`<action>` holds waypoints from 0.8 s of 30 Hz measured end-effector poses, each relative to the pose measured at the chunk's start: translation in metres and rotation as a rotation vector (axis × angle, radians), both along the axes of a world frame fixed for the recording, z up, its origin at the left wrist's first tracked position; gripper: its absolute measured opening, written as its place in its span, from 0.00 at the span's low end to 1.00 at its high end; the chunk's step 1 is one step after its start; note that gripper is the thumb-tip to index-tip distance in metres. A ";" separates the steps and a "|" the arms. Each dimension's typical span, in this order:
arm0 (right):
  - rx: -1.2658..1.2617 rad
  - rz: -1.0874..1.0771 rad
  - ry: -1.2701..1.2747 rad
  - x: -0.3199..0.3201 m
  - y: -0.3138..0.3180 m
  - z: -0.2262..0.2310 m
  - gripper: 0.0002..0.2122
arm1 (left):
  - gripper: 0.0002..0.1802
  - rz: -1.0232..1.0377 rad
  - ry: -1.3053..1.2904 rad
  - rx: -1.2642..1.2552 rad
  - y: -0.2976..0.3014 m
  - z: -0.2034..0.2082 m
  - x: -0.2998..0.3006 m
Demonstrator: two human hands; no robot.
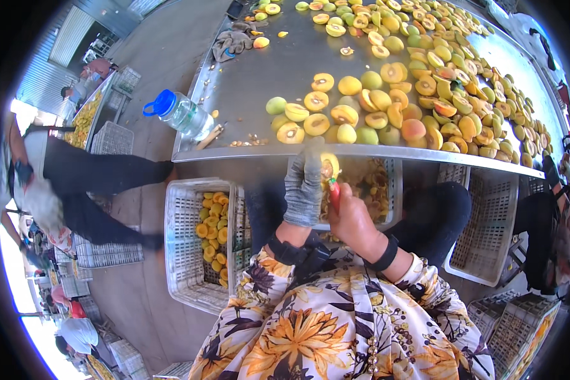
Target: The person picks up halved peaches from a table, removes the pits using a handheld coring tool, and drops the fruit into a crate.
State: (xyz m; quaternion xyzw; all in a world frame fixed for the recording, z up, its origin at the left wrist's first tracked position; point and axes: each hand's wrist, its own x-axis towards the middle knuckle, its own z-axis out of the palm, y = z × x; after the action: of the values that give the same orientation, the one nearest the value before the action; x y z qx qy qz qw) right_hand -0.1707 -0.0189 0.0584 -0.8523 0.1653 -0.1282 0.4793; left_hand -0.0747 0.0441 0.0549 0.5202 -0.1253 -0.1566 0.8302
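Observation:
My left hand [303, 190], in a grey knit glove, grips a cut yellow peach half [327, 166] just off the table's front edge. My bare right hand [356, 223] is closed round the red handle of a small pitting tool [334, 191]. The tool's tip meets the cut face of the peach half, partly hidden by fingers. Right in front, whole and halved peaches [344, 114] lie on the metal table [247, 88], some halves with brown stones showing. Beneath my hands stands a crate [396, 190] with peach scraps and stones.
A blue-capped water bottle [187, 115] lies at the table's left corner, with grey gloves [232, 44] farther back. At my left, a white crate [177, 253] holds peach halves; another crate [484, 228] stands right. A person in dark trousers [101, 171] is at far left.

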 end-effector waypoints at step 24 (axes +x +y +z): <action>-0.145 0.390 0.202 0.052 0.008 -0.019 0.09 | 0.21 -0.197 0.569 -0.144 0.062 -0.055 0.065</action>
State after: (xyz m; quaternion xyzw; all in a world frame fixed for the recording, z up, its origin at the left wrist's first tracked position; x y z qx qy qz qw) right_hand -0.1185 -0.0106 0.0398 -0.9088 0.0349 0.0416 0.4136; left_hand -0.0095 0.1063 -0.0003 0.3805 0.0515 -0.3663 0.8476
